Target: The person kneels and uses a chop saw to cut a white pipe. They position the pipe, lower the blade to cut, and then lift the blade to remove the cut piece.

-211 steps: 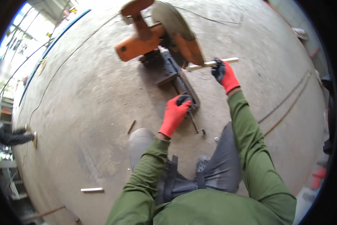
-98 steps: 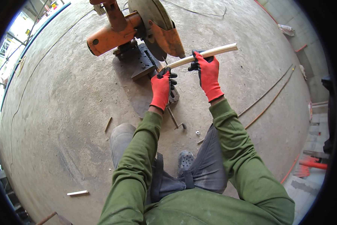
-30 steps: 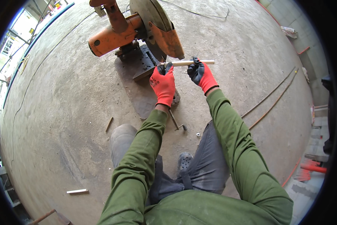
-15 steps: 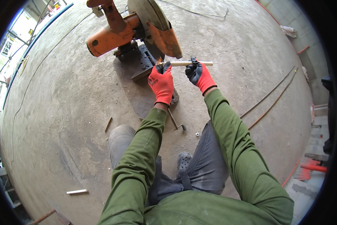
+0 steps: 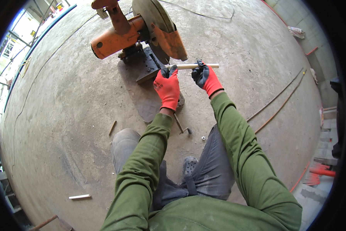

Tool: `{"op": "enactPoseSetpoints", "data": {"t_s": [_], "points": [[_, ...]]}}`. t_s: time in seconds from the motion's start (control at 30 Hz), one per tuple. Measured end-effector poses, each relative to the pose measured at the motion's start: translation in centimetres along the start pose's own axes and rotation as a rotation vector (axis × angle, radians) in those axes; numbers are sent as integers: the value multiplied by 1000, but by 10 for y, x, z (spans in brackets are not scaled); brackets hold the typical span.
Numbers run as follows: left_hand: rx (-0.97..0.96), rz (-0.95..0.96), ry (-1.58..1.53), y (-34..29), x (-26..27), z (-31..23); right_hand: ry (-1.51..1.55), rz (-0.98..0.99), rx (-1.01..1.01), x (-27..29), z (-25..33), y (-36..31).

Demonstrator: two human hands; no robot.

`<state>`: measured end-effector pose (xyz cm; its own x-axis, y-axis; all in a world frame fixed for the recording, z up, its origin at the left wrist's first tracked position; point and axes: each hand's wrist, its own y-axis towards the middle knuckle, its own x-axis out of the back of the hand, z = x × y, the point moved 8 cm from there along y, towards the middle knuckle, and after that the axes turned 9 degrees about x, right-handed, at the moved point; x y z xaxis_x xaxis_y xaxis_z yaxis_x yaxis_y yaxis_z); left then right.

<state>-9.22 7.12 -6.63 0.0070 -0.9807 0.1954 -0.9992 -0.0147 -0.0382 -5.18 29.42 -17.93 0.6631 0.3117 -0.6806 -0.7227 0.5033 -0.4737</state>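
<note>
With both gloved hands I hold a slim, pale cream tube [image 5: 186, 67] level across the front of an orange cut-off saw [image 5: 117, 40]. My left hand [image 5: 167, 89], in a red glove with black fingertips, is closed on the tube's left end by the saw's dark metal base [image 5: 145, 66]. My right hand [image 5: 207, 79] pinches it farther right, and the free end sticks out beyond the fingers. Just above the left fingertips is the lower edge of the saw's disc [image 5: 160, 52]. Whether tube and disc touch is hard to see.
A crank handle [image 5: 179, 124] juts from the saw's base toward my knees. Two thin rods [image 5: 279, 101] lie at the right. On the floor at the left are a short white tube piece [image 5: 80, 197] and a brown offcut [image 5: 112, 128]. A cable [image 5: 25, 101] runs along the left.
The orange sparks at the tube's left end, by the disc, are gone. My hands keep the same hold, and the whole scene has shifted slightly in view.
</note>
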Motion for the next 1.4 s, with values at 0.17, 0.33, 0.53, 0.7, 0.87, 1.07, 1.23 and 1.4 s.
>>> {"op": "enactPoseSetpoints", "data": {"t_s": [0.17,0.33,0.53,0.7,0.87,1.07,1.23,1.4], "points": [[-13,-28,-40,13,2,6,33,-24,16,-11,-5,0],[-39,-24,-17,14,5,-8,56,-59,40,-15,-8,-9],[-169,-99,89,8,6,-16,113,-56,-63,-9,-20,-5],[-173,-97,83,0,2,-20,118,-72,-96,5,-28,4],[-182,-79,36,-10,3,-14,128,-52,-193,10,-38,-6],[22,-24,-413,-28,11,29,116,161,-129,14,-32,-25],[245,70,-616,-26,9,54,113,330,-105,-10,-27,-46],[317,129,-732,-22,3,63,-285,261,-218,3,-27,-48]]}}
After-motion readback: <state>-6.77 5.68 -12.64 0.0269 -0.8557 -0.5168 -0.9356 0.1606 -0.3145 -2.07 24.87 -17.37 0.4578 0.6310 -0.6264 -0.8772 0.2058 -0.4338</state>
